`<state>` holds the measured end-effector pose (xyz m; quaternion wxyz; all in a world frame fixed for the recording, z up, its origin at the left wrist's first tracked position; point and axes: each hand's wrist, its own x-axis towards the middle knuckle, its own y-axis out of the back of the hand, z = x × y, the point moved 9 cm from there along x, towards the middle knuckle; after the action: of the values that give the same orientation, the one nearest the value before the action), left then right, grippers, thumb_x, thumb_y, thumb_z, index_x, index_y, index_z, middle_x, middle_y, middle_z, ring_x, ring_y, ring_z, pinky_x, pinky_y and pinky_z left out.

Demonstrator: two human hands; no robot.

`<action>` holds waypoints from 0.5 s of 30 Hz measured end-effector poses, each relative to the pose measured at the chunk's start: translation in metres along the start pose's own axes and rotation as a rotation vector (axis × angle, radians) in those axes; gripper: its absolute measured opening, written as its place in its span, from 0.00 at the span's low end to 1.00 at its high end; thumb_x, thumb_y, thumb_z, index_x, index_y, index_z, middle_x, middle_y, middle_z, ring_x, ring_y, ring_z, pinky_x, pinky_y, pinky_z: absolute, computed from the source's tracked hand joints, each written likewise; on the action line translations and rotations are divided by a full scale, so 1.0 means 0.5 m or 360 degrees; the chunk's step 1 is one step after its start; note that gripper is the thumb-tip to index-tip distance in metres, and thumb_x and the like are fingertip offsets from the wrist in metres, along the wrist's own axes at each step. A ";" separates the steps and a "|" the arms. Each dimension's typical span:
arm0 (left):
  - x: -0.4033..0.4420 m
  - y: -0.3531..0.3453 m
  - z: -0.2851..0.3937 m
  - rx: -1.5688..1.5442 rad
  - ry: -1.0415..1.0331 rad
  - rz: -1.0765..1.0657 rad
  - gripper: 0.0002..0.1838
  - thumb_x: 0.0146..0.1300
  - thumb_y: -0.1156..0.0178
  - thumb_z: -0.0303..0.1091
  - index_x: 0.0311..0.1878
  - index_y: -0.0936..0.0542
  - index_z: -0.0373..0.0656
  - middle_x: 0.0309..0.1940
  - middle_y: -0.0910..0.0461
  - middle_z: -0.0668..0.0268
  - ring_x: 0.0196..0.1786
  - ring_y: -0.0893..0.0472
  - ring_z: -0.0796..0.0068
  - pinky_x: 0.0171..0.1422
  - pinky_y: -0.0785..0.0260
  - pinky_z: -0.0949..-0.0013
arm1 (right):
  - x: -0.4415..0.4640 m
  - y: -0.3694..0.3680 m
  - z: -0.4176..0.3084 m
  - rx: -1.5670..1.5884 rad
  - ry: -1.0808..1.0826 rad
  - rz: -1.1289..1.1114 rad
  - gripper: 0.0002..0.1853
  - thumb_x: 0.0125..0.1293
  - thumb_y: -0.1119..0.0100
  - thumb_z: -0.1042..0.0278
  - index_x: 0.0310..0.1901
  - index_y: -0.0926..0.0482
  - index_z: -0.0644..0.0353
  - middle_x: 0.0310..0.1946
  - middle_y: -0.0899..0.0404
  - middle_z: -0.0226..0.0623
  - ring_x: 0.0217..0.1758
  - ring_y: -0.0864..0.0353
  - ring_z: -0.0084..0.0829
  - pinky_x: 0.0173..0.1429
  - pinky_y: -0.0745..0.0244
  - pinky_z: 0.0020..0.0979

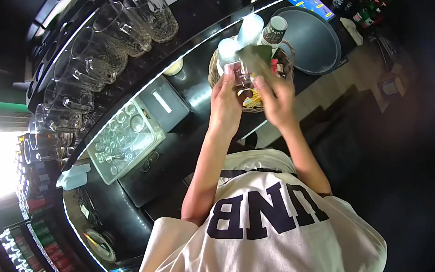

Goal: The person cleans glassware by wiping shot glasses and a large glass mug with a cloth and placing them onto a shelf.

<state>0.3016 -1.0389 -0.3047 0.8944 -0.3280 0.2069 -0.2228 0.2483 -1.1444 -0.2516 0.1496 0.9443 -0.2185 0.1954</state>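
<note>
My left hand is closed around a small clear glass, thumb along its side, in front of my chest. Against the far side of this glass, my right hand grips a dark grey-green piece that looks like a cloth; motion blurs it and the fingers. Both hands are over a wicker basket. White cups, a printed paper cup and yellow packets are in the basket, partly hidden by my hands.
A round dark tray lies right of the basket. Several glass mugs line the raised shelf at left. Below them, a clear bin holds small glasses, beside a dark box. Bottles stand at the far right.
</note>
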 end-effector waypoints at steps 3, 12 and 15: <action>-0.009 0.059 -0.010 -0.0289 -0.0037 0.0379 0.23 0.76 0.54 0.51 0.58 0.25 0.40 0.49 0.20 0.64 0.50 0.21 0.72 0.53 0.26 0.65 | -0.029 -0.078 -0.059 -0.0443 0.0495 -0.0271 0.15 0.66 0.42 0.74 0.53 0.18 0.65 0.60 0.23 0.48 0.69 0.30 0.50 0.68 0.35 0.47; -0.032 0.138 0.046 -0.0142 -0.0137 0.0196 0.28 0.73 0.52 0.58 0.57 0.25 0.42 0.43 0.21 0.67 0.35 0.27 0.77 0.41 0.37 0.69 | -0.110 -0.067 0.143 0.0445 -0.0776 -0.0137 0.15 0.72 0.43 0.64 0.48 0.17 0.69 0.40 0.17 0.28 0.41 0.27 0.16 0.49 0.31 0.24; -0.040 0.130 0.050 -0.0140 -0.0165 0.0125 0.27 0.73 0.51 0.58 0.57 0.27 0.43 0.41 0.20 0.66 0.31 0.29 0.76 0.38 0.39 0.70 | -0.078 -0.046 0.150 0.0802 -0.0843 0.0211 0.18 0.73 0.43 0.61 0.50 0.19 0.71 0.40 0.17 0.28 0.42 0.26 0.16 0.50 0.32 0.22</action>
<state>0.3152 -0.9710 -0.3269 0.8967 -0.3697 0.1826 -0.1611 0.2498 -1.1384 -0.3390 -0.1623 0.9531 -0.2555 0.0011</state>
